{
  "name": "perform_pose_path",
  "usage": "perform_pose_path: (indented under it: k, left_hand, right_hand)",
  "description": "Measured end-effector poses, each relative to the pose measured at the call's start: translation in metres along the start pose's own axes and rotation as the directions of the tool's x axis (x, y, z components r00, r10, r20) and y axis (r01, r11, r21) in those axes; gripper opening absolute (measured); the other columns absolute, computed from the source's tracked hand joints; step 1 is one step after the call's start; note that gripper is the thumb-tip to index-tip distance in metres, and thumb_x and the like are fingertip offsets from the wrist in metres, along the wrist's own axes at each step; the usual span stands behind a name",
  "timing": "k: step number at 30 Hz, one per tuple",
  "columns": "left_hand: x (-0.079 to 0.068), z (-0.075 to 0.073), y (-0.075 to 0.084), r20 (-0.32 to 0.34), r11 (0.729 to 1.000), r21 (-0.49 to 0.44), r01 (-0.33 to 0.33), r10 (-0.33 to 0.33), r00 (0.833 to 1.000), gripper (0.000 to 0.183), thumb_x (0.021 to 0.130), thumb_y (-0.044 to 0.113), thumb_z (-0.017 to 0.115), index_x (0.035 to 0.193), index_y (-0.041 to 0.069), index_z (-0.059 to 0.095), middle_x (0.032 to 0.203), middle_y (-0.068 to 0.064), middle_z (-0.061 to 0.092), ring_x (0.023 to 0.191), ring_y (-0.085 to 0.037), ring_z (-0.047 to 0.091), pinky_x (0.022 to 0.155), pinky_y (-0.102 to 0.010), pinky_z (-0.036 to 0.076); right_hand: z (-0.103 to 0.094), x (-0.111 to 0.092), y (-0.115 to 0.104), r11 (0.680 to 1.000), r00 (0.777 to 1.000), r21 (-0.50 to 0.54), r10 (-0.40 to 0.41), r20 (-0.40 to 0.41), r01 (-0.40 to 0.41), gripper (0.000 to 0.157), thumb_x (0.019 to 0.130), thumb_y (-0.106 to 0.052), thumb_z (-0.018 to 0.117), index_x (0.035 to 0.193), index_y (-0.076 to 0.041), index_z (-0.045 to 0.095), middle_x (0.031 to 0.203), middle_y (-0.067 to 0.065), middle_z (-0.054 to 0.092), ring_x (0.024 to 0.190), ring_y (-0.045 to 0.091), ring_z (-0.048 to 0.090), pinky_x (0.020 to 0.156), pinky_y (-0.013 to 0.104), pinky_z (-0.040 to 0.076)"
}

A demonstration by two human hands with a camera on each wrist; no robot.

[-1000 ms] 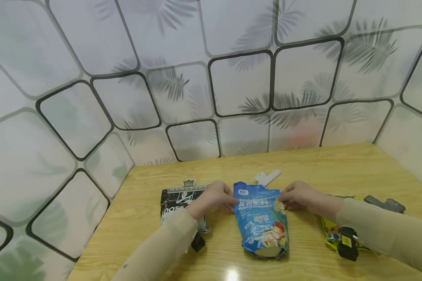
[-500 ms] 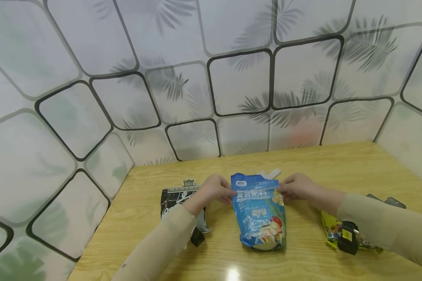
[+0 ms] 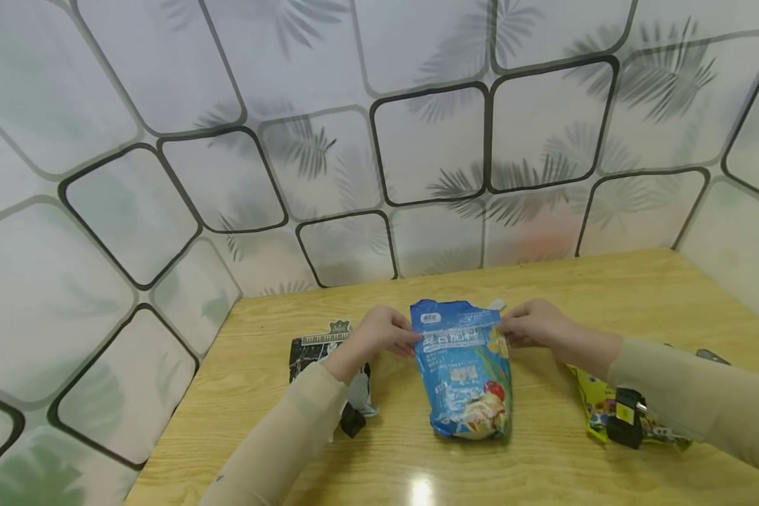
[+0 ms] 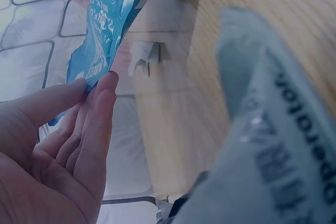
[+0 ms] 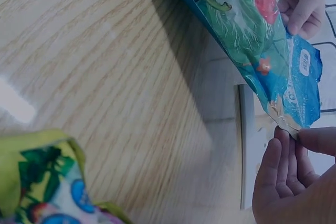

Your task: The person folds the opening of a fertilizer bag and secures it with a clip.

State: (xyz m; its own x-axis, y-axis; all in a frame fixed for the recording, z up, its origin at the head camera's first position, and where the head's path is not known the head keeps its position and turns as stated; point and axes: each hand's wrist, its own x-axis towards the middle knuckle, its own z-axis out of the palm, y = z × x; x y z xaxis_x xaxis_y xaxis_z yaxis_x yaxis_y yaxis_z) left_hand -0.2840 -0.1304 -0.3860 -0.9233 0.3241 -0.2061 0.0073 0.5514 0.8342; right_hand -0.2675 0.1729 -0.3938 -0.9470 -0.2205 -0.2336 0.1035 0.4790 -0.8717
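Observation:
A blue printed plastic bag [image 3: 464, 379] stands tilted over the middle of the table, its top edge toward the wall. My left hand [image 3: 387, 330] pinches its left side near the top, thumb against fingers, as the left wrist view shows at the bag's edge [image 4: 105, 30]. On the opposite side my right hand [image 3: 534, 325] pinches the right edge between thumb and fingertips; the right wrist view shows this grip on the bag [image 5: 262, 61]. Behind the bag lies a white clip [image 4: 144, 56], mostly hidden in the head view.
Left of the bag is a black and silver pouch [image 3: 316, 351] with a clip strip on top, partly behind my left arm. A yellow packet [image 3: 594, 400] lies under my right forearm, near a dark grey clip [image 3: 711, 356]. A patterned wall [image 3: 436, 154] borders the wooden table [image 3: 228, 393].
Both hands have raised the blue bag and shifted it slightly toward the wall. It now covers most of the white clip. The grip on both sides has stayed the same.

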Motion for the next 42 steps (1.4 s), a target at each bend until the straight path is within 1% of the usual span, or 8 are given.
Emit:
perform_pose_path:
  k: [4,12,21,28,32,37,39,42]
  left_hand:
    - [-0.002,-0.004,0.005,-0.010,1.000,-0.013,0.004,-0.004,1.000,0.014,0.099,0.011,0.077,0.094,-0.002,0.080,0.091,-0.017,0.080,0.090,-0.036,0.080,0.084,-0.044,0.068]
    - [-0.003,-0.010,0.010,-0.021,1.000,-0.007,-0.010,0.010,1.000,0.013,0.100,0.010,0.075,0.098,-0.002,0.080,0.099,-0.019,0.080,0.092,-0.034,0.081,0.088,-0.047,0.067]
    - [-0.003,-0.015,0.015,-0.039,1.000,-0.015,0.008,-0.009,0.999,0.013,0.100,0.011,0.075,0.102,-0.001,0.080,0.101,-0.019,0.080,0.099,-0.039,0.079,0.094,-0.051,0.064]
    - [-0.002,-0.018,0.017,-0.059,1.000,-0.022,-0.013,0.012,0.998,0.013,0.101,0.011,0.075,0.101,-0.001,0.079,0.100,-0.019,0.081,0.100,-0.039,0.079,0.093,-0.051,0.065]
    - [-0.003,-0.021,0.021,-0.063,1.000,-0.019,-0.014,0.012,0.998,0.013,0.100,0.011,0.075,0.100,-0.001,0.079,0.099,-0.019,0.081,0.097,-0.037,0.080,0.094,-0.052,0.064]
    - [-0.002,-0.023,0.025,-0.072,1.000,-0.010,-0.005,0.004,0.997,0.013,0.101,0.012,0.075,0.099,0.000,0.078,0.099,-0.018,0.081,0.091,-0.030,0.081,0.091,-0.047,0.066]
    - [-0.002,-0.023,0.026,-0.077,1.000,-0.018,-0.005,0.003,0.997,0.012,0.100,0.012,0.076,0.099,0.000,0.078,0.099,-0.018,0.081,0.090,-0.029,0.081,0.088,-0.043,0.067]
    - [-0.003,-0.024,0.027,-0.083,0.999,-0.030,-0.010,0.007,0.997,0.012,0.100,0.010,0.076,0.100,-0.001,0.078,0.101,-0.019,0.081,0.091,-0.031,0.081,0.084,-0.039,0.068]
  right_hand:
    - [-0.002,-0.001,-0.005,1.000,1.000,0.007,-0.007,-0.005,0.007,0.039,0.107,-0.015,0.062,0.129,0.017,0.065,0.101,0.010,0.077,0.084,0.009,0.072,0.092,0.041,0.065]
    - [-0.007,-0.003,-0.013,0.999,0.999,-0.003,-0.041,-0.003,0.041,0.044,0.108,-0.014,0.061,0.137,0.019,0.059,0.114,0.019,0.075,0.090,0.009,0.073,0.095,0.042,0.065]
    - [-0.009,-0.002,-0.020,0.999,0.999,0.004,-0.046,-0.020,0.046,0.044,0.108,-0.014,0.062,0.136,0.019,0.059,0.106,0.012,0.075,0.089,0.009,0.073,0.095,0.040,0.065]
    - [-0.011,-0.003,-0.024,0.998,0.998,-0.007,-0.062,-0.016,0.062,0.047,0.110,-0.017,0.060,0.140,0.018,0.057,0.117,0.018,0.074,0.094,0.010,0.074,0.099,0.042,0.063]
    - [-0.013,-0.004,-0.026,0.998,0.998,0.001,-0.067,-0.021,0.067,0.048,0.110,-0.019,0.059,0.143,0.017,0.055,0.116,0.014,0.074,0.094,0.008,0.072,0.101,0.043,0.062]
    - [-0.015,-0.006,-0.029,0.997,0.997,0.021,-0.075,-0.029,0.076,0.048,0.110,-0.019,0.059,0.143,0.016,0.055,0.110,0.005,0.074,0.092,0.005,0.071,0.099,0.038,0.063]
    - [-0.016,-0.007,-0.030,0.996,0.996,0.026,-0.081,-0.030,0.081,0.048,0.110,-0.019,0.060,0.143,0.016,0.055,0.110,0.005,0.073,0.091,0.004,0.071,0.096,0.034,0.064]
    - [-0.017,-0.007,-0.031,0.996,0.995,0.023,-0.090,-0.031,0.091,0.049,0.110,-0.019,0.060,0.144,0.017,0.054,0.111,0.005,0.073,0.090,0.004,0.070,0.094,0.031,0.064]
